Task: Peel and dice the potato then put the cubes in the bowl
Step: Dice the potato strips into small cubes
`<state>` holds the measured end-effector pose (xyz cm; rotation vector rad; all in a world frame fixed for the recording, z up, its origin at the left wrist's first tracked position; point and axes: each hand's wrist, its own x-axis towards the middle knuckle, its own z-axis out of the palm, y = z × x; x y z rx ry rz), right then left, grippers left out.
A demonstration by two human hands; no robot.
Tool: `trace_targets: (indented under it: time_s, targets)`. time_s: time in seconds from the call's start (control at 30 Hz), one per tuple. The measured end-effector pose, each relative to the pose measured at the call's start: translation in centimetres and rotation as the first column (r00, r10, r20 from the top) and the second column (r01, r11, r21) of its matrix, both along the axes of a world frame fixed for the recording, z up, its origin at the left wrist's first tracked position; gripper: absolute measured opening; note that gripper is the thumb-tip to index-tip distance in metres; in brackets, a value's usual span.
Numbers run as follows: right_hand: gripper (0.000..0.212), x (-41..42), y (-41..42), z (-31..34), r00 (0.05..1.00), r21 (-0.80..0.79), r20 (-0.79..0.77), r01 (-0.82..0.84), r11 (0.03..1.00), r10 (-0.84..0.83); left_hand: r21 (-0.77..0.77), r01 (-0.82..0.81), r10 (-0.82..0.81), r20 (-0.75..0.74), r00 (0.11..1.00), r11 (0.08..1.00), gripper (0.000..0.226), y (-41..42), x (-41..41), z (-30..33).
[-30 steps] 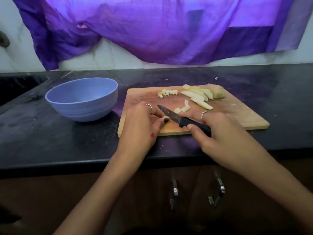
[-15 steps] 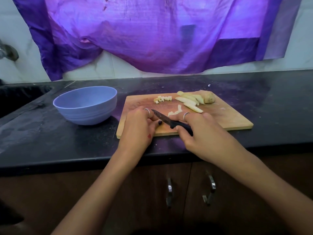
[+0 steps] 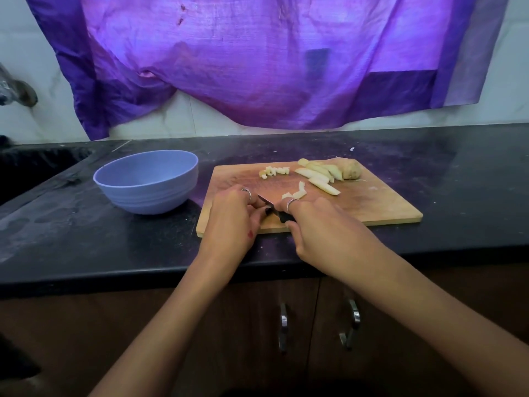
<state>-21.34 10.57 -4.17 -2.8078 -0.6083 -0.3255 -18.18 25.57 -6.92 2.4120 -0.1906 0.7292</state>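
Both hands have slid nearer together on the cutting board: right hand grips the knife, left hand curls over something hidden. Potato strips lie beyond, right, long axes slanting.

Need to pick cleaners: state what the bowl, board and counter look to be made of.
Bowl: probably matte plastic, uniform lavender-blue, no gloss. Cutting board: wood or bamboo, brown with visible grain. Countertop: looks like polished black stone, faintly reflective.
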Motion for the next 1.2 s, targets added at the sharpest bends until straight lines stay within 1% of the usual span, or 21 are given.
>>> trace_targets:
  time_s: [0.13,0.27,0.37,0.53,0.57,0.6,0.63,0.67,0.7,0.77,0.83,0.87,0.9,0.93,1.0,1.03,1.1,1.17,1.2]
  targets:
    - [0.037,0.2,-0.2,0.0,1.000,-0.031,0.009,-0.009,0.999,0.009,-0.016,-0.013,0.013,-0.013,1.000,1.000,0.007,0.0,-0.1,0.3]
    - [0.041,0.4,-1.8,0.3,0.996,-0.065,0.069,-0.050,0.997,0.054,-0.011,-0.030,0.029,-0.018,0.999,1.000,0.011,-0.1,-0.3,0.3]
    - [0.043,0.8,-4.0,0.2,0.996,-0.080,0.049,-0.065,0.995,0.069,0.006,-0.037,0.037,-0.001,0.999,0.999,0.014,-0.3,-0.2,0.2]
    - [0.033,2.0,-7.5,0.5,0.993,0.072,-0.068,-0.092,0.993,0.097,0.041,-0.051,0.053,-0.052,0.997,0.998,0.017,-0.4,0.3,0.4]
    - [0.028,2.2,-7.8,0.5,0.988,0.132,-0.121,-0.076,0.988,0.092,0.050,-0.056,0.059,-0.067,0.996,0.997,0.017,-0.5,0.5,0.3]
    - [0.023,2.4,-8.2,0.5,0.974,0.239,-0.204,-0.045,0.970,0.095,0.057,-0.060,0.064,-0.076,0.995,0.997,0.017,-0.7,0.6,0.4]
    - [0.022,2.5,-8.6,0.5,0.943,0.379,-0.313,0.013,0.925,0.115,0.063,-0.066,0.071,-0.083,0.994,0.996,0.017,-0.8,0.8,0.5]
    - [0.023,2.6,-8.9,0.6,0.891,0.502,-0.429,0.096,0.859,0.151,0.068,-0.073,0.079,-0.088,0.993,0.995,0.016,-1.0,1.0,0.6]
    - [0.025,2.7,-9.2,0.8,0.830,0.580,-0.522,0.176,0.795,0.197,0.073,-0.080,0.086,-0.097,0.992,0.994,0.015,-1.2,1.2,0.8]
    - [0.025,2.7,-9.7,1.4,0.720,0.633,-0.638,0.287,0.718,0.275,0.090,-0.086,0.096,-0.108,0.989,0.992,0.013,-1.3,1.4,1.0]
    - [0.025,2.7,-10.1,1.8,0.630,0.639,-0.698,0.334,0.693,0.340,0.120,-0.091,0.105,-0.112,0.988,0.989,0.011,-1.3,1.7,1.2]
    - [0.025,2.6,-10.3,1.9,0.609,0.637,-0.708,0.331,0.696,0.358,0.134,-0.096,0.112,-0.113,0.987,0.986,0.010,-1.3,1.8,1.3]
    - [0.025,2.6,-10.4,2.0,0.614,0.633,-0.703,0.309,0.709,0.360,0.146,-0.101,0.119,-0.120,0.986,0.984,0.010,-1.3,1.9,1.4]
    - [0.024,2.4,-10.5,2.1,0.645,0.628,-0.680,0.269,0.730,0.348,0.152,-0.101,0.121,-0.132,0.984,0.983,0.010,-1.4,2.0,1.4]
    - [0.023,2.1,-10.7,2.4,0.744,0.604,-0.593,0.159,0.781,0.308,0.159,-0.096,0.119,-0.146,0.982,0.983,0.010,-1.5,2.3,1.5]
    - [0.022,2.0,-10.8,2.6,0.789,0.581,-0.543,0.104,0.807,0.289,0.174,-0.093,0.118,-0.138,0.983,0.980,0.011,-1.6,2.4,1.7]
    - [0.022,1.7,-11.1,3.1,0.844,0.536,-0.460,0.017,0.844,0.275,0.260,-0.112,0.135,-0.073,0.988,0.959,0.014,-1.7,2.8,2.1]
    - [0.022,1.4,-11.4,3.5,0.880,0.542,-0.394,-0.010,0.840,0.265,0.315,-0.134,0.144,-0.011,0.989,0.940,0.022,-1.6,3.7,2.4]
    - [0.022,1.3,-11.6,3.6,0.898,0.567,-0.358,-0.008,0.824,0.255,0.315,-0.120,0.124,0.007,0.992,0.942,0.028,-1.6,4.2,2.6]
